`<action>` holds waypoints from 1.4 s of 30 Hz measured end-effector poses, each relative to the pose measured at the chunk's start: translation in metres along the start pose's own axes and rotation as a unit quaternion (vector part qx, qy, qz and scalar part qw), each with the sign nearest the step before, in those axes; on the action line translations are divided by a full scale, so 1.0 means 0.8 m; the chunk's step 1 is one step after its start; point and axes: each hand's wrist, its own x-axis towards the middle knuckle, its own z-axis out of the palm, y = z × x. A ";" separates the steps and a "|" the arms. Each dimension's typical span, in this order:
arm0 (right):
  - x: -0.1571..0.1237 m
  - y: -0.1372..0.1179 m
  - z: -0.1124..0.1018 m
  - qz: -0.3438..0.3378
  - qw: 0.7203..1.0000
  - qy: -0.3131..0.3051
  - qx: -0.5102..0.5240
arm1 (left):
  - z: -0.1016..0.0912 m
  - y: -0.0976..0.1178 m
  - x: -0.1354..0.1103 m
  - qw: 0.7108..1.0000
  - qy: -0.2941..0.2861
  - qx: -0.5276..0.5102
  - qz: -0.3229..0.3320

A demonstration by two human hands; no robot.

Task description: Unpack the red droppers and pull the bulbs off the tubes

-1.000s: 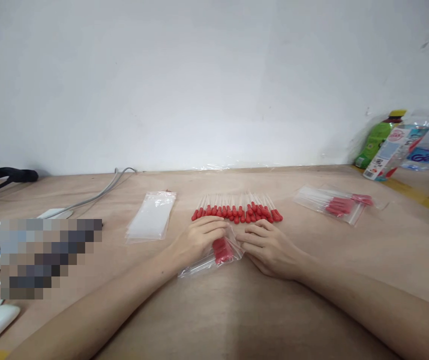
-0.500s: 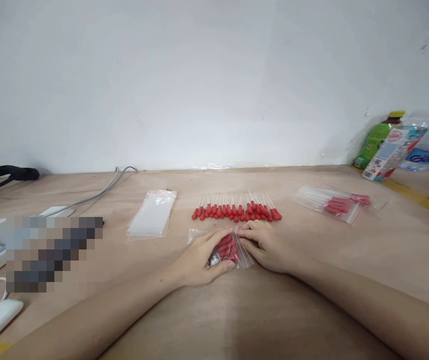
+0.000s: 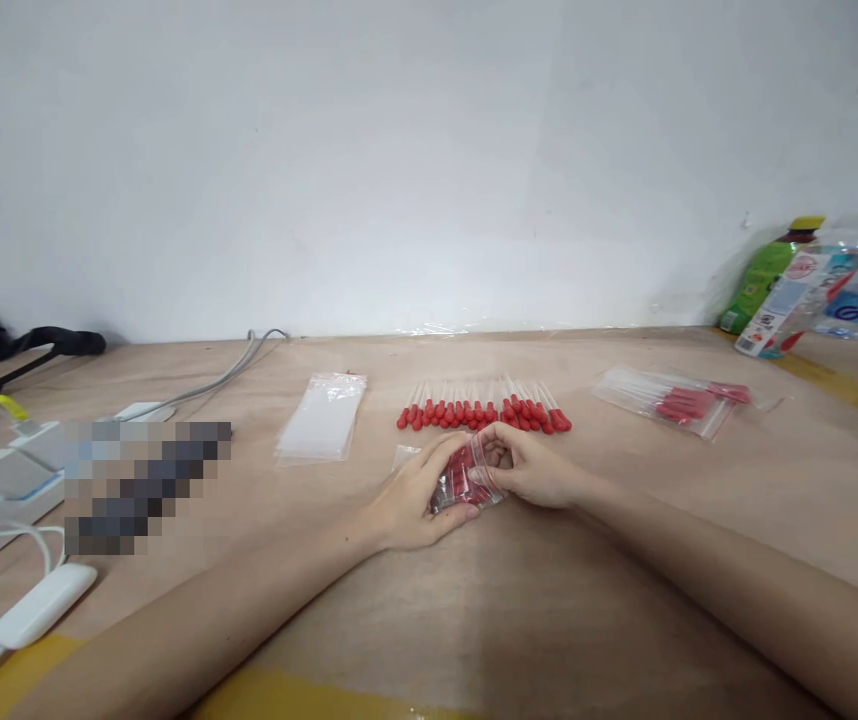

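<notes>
A clear zip bag [image 3: 462, 486] with several red-bulbed droppers inside lies on the table in front of me. My left hand [image 3: 421, 492] is around its body, thumb along the near side and fingers over the far side. At the bag's red-lined zip end, my right hand [image 3: 523, 468] has thumb and fingers closed on the plastic. Just beyond the hands is a row of loose droppers [image 3: 485, 410], red bulbs toward me and thin pale stems pointing at the wall. The bag's left end is partly hidden beneath my left hand.
To the left lies a stack of flat zip bags [image 3: 322, 420]. Filled bags of droppers [image 3: 680, 402] rest on the right. Bottles [image 3: 766, 275] stand by the wall at far right. A power strip [image 3: 31, 500], cables and a white plastic block [image 3: 45, 605] occupy the left side.
My right hand's fingers have curled more around the zip end, which is lifted slightly. The left hand keeps its hold on the bag. The whole view has shifted a little.
</notes>
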 end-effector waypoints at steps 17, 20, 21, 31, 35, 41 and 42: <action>0.003 -0.010 -0.033 0.021 0.999 0.028 0.038 | -0.007 -0.012 -0.004 0.999 -0.012 0.001 -0.049; 0.000 -0.023 -0.063 0.051 0.996 0.036 0.070 | -0.008 -0.011 -0.005 0.998 -0.016 0.003 -0.057; -0.001 -0.029 -0.075 0.058 0.995 0.037 0.069 | -0.009 -0.010 -0.005 0.998 -0.018 0.003 -0.061; 0.035 -0.082 -0.107 -0.168 0.947 0.271 -0.043 | -0.009 -0.007 -0.002 0.999 -0.010 -0.018 -0.048; 0.077 -0.068 -0.045 -0.272 0.900 0.220 -0.261 | -0.009 -0.002 -0.002 0.999 -0.005 -0.014 -0.045; 0.127 -0.042 0.010 -0.280 0.795 0.036 -0.537 | -0.018 -0.009 -0.005 0.984 0.146 0.053 -0.084; 0.130 -0.039 0.013 -0.279 0.794 0.027 -0.539 | -0.022 -0.018 -0.004 0.976 0.182 0.055 -0.106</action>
